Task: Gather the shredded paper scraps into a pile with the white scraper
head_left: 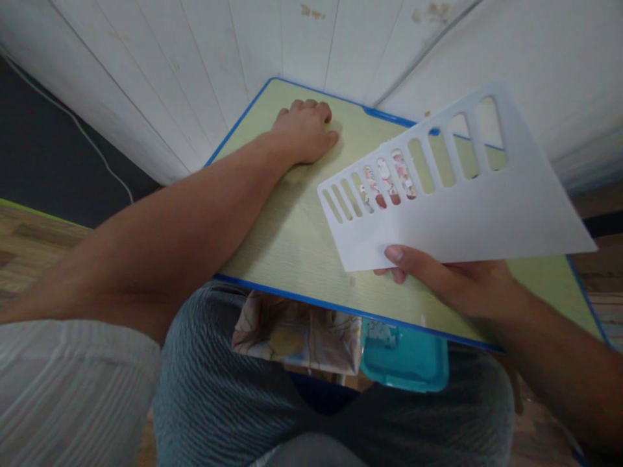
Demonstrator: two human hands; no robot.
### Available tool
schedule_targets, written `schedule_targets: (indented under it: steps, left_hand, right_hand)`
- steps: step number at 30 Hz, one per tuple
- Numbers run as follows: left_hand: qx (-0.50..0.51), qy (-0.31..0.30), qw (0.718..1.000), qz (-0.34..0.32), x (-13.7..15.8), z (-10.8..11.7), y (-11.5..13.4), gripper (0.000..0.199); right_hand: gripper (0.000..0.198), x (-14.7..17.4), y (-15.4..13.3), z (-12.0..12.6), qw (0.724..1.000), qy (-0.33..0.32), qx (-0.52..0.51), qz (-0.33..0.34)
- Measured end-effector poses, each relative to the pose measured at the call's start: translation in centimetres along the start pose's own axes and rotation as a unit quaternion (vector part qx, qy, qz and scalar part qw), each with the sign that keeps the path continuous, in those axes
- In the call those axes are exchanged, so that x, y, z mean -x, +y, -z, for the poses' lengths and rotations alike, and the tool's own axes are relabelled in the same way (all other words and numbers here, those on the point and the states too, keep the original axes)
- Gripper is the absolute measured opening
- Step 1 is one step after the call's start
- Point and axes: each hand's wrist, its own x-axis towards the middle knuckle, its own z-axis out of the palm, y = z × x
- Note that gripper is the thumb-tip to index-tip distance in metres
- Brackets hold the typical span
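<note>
My right hand (pixel 452 282) grips a thin white slotted panel (pixel 438 224) by its lower edge, thumb on top and fingers beneath. The panel is tilted above the table (pixel 272 240), with a row of rounded slots that grow longer toward the right. Through some middle slots shows something with a pinkish floral pattern (pixel 384 178); the panel hides the rest of it. On the far left of the tabletop rests my left hand (pixel 306 130), palm down, fingers loosely bent and thumb out to the side. Nothing shows in that hand.
Under the near edge sit a flower-patterned fabric item (pixel 302 334) and a turquoise plastic tray (pixel 406 357), by my knees. White plank wall (pixel 195 71) stands directly behind the table. A pale cable (pixel 423 55) runs down it to the table's back edge.
</note>
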Motion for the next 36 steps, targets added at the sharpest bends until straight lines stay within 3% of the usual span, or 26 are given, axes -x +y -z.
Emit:
schedule_targets:
  steps: [7, 19, 24, 33, 36]
  left_hand:
    - [-0.03, -0.016, 0.999, -0.007, 0.2, 0.4, 0.2, 0.066]
    - [-0.078, -0.038, 0.996, -0.032, 0.9, 1.1, 1.1, 0.063]
    - [-0.08, -0.041, 0.995, -0.034, 0.9, 1.1, 1.2, 0.062]
    - [-0.08, -0.045, 0.995, -0.032, 1.5, 1.6, 1.9, 0.061]
    - [-0.074, -0.044, 0.996, -0.028, 1.4, 1.6, 1.9, 0.06]
  right_hand:
    - [0.043, 0.1, -0.3, -0.4, 1.0, 0.003, 0.023, 0.01]
    - [0.039, -0.3, -0.8, -0.2, 0.998, -0.034, -0.053, -0.022]
    - [0.034, 0.1, -0.6, -0.7, 0.997, -0.047, -0.065, -0.001]
    - [0.038, 0.4, -1.5, -0.6, 0.999, -0.034, -0.019, 0.028]
    - [0.038, 0.3, -1.6, -0.4, 0.999, -0.023, -0.042, 0.002]
